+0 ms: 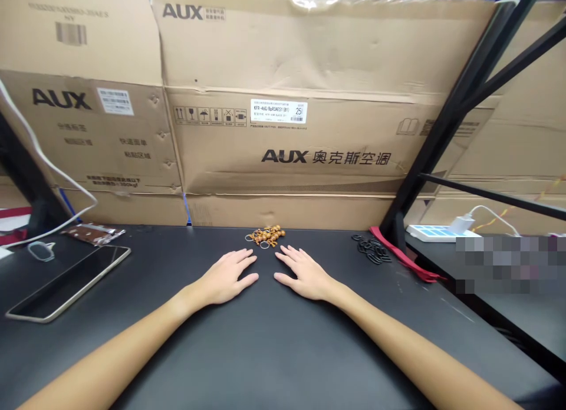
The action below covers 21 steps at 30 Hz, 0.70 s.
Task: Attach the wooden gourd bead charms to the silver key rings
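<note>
My left hand (230,276) lies palm down on the black table (265,351), fingers stretched out and apart. Across a narrow gap, my right hand (305,273) rests flat in the same way, its fingers spread toward the left. Neither one holds anything. Just beyond the fingertips sits a small pile of brown beaded keychains (269,235) with metal rings; both hands are close to it but apart from it. Farther right of my right hand is a heap of black oval links or rings (374,249), too small to name surely.
At left lie a phone (68,283), a brown packet (92,233) and a white cable (48,156). A red strap (404,258) runs along the right side by a black metal frame (424,156). Cardboard (283,62) walls the back. A power strip (435,233) stands beyond the frame.
</note>
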Motion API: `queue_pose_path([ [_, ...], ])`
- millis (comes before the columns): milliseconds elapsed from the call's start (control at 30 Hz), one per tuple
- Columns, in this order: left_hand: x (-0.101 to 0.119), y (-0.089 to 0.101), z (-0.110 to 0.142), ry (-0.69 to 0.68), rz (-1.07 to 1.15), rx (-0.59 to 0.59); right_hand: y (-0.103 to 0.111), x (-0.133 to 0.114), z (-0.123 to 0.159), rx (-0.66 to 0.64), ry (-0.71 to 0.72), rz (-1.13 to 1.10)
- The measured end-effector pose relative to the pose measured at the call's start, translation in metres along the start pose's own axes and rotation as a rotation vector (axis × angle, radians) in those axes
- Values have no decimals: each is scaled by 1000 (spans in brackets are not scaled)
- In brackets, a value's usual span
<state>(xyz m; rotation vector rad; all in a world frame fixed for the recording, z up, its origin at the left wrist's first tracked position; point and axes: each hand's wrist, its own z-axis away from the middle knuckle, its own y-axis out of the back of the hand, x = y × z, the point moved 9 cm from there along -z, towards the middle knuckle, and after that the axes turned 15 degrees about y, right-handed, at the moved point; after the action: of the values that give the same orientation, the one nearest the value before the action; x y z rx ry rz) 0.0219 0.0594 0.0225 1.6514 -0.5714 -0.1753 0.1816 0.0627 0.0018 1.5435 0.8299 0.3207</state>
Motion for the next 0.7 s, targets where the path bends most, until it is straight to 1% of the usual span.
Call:
queue_pose_path([
  [67, 0, 2, 0, -6, 19, 15, 0, 0, 0, 1, 1, 1],
  [267, 0, 0, 0, 3, 12, -5, 0, 1, 0, 13, 12, 0],
  [567, -1, 0, -2, -3, 14, 48, -1, 0, -1, 19, 12, 15],
  [700, 1, 1, -5, -19, -23, 58, 2, -1, -2, 44, 13, 12],
])
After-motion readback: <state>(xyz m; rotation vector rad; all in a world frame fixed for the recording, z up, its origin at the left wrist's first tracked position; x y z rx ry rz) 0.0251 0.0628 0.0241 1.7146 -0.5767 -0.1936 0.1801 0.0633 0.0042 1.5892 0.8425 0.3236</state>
